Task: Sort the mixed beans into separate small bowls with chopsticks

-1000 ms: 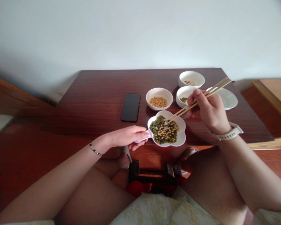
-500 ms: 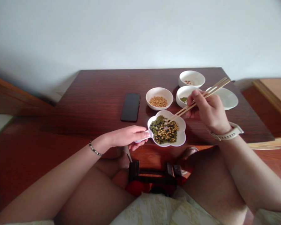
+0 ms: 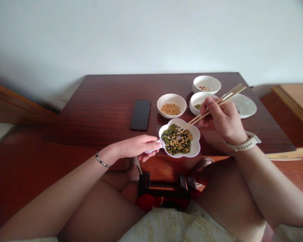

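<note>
Two chopsticks (image 3: 186,127), one scalloped dish (image 3: 196,147), one phone (image 3: 140,115) and four round white vessels (image 3: 171,98) are counted. The dish's handle (image 3: 154,150) is gripped by the closed fingers of the left hand (image 3: 137,147), at the desk's (image 3: 103,107) near edge. The chopsticks are pinched by the right hand's (image 3: 226,120) fingers, their tips set among the dish's mixed beans (image 3: 175,144).

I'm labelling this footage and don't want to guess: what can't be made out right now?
All in the head view:
Green-bean bowl: right part hidden behind the right grip.
Far-right dish: left side, with something dark, mostly hidden by that grip.
Pan handle: mostly covered by the left grip.
Chopstick tips: too small to tell whether they pinch anything.
</note>
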Tool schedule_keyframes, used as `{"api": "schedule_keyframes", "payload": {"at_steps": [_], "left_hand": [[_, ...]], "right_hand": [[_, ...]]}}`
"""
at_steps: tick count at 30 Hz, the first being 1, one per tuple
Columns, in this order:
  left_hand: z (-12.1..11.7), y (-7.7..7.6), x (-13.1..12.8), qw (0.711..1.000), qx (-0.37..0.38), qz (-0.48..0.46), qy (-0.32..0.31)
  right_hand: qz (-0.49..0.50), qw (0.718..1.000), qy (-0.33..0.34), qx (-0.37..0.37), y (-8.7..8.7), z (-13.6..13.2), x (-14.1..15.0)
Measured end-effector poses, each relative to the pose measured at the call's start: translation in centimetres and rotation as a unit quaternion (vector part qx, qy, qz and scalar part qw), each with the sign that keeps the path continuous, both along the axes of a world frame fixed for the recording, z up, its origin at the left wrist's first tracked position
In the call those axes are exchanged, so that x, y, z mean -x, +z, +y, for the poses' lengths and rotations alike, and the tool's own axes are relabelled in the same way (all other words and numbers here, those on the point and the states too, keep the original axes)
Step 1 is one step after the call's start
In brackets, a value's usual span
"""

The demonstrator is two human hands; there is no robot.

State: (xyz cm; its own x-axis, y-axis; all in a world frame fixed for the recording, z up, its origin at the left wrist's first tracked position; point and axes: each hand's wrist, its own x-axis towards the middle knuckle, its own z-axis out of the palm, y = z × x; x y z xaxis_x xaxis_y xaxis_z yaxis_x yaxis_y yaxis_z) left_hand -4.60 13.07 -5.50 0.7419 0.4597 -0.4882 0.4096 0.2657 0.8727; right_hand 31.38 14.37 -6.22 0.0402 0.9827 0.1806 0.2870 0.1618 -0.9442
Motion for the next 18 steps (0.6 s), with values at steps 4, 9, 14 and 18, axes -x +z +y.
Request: {"api": "schedule_keyframes", "payload": {"at_steps": [4, 9, 14, 18], "left_hand": [[0.04, -0.04, -0.02, 1.000, 0.002, 0.006, -0.003], [0.00, -0.16, -0.05, 1.000, 0.000, 0.010, 0.002], [-0.01, -0.23, 0.03, 1.000, 0.001, 0.005, -0.001], [0.02, -0.26, 0.04, 1.000, 0.003, 0.011, 0.001]], "right_hand": [[0.009, 1.000, 0.002, -0.010, 0.04, 0.09, 0.09], [0.027, 1.000, 0.001, 0.007, -0.15, 0.43, -0.31], [0.015, 1.000, -0.005, 0.002, -0.27, 0.43, -0.49], [0.016, 1.000, -0.008, 0.010, -0.16, 0.38, -0.53]]}}
